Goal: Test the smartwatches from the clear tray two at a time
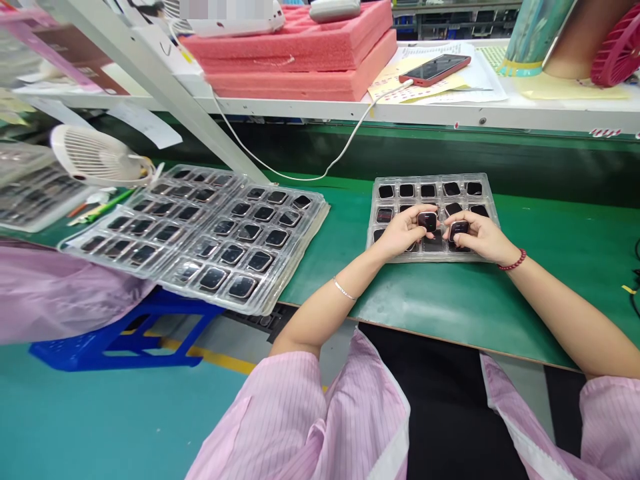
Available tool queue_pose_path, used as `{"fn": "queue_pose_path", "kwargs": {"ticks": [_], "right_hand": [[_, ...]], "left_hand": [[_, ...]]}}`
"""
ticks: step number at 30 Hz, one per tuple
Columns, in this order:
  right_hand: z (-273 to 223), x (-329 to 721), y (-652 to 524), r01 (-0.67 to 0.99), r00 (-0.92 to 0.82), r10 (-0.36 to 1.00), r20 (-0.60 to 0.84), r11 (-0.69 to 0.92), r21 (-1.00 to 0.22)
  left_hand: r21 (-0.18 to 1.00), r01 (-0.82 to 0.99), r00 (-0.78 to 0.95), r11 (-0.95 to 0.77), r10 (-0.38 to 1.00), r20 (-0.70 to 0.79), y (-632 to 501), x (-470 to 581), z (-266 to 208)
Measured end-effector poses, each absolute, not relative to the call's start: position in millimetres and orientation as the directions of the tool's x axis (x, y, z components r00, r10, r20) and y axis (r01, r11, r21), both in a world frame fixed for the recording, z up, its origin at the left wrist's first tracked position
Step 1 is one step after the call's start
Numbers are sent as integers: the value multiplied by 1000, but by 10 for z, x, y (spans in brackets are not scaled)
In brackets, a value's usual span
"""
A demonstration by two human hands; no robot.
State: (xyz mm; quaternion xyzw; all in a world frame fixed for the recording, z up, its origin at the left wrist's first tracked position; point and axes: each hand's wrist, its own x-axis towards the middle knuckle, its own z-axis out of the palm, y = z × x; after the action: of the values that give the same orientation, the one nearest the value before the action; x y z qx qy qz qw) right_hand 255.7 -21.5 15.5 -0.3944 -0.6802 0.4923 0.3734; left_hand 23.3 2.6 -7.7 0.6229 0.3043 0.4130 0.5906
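Note:
Over a clear plastic tray [383,253] of square dark watch faces, both my hands are raised close together. My left hand [400,232] pinches one square watch face [427,221] between thumb and fingers, its dark side turned up. Another watch face [459,231] is gripped in my right hand [483,237], thumb across its lower edge. More watch faces [451,189] lie in the pockets of the tray's back rows. My hands cover part of the front row.
Larger clear trays [295,267] full of watch faces lie to the left, beside a white fan [97,157]. Above the green bench runs a shelf [320,110] with pink foam [295,63] and a phone [435,70]; its white cable [345,150] hangs down. A blue stool [120,340] stands lower left, near another person's sleeve [65,293].

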Motion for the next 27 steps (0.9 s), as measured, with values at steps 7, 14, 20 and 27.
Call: {"fn": "queue_pose_path", "kwargs": {"ticks": [7, 14, 20, 27], "right_hand": [[137, 2548, -208, 144, -418, 901, 116, 192, -971], [100, 2550, -197, 141, -431, 890, 145, 225, -964], [70, 2550, -197, 159, -428, 882, 196, 287, -945], [19, 2590, -137, 32, -387, 914, 118, 142, -989]], "left_hand": [[986, -147, 442, -76, 887, 135, 63, 218, -105], [989, -109, 431, -96, 892, 134, 32, 223, -71], [995, -62, 444, -72, 891, 92, 16, 224, -68], [992, -103, 397, -76, 911, 111, 73, 212, -134]]}}
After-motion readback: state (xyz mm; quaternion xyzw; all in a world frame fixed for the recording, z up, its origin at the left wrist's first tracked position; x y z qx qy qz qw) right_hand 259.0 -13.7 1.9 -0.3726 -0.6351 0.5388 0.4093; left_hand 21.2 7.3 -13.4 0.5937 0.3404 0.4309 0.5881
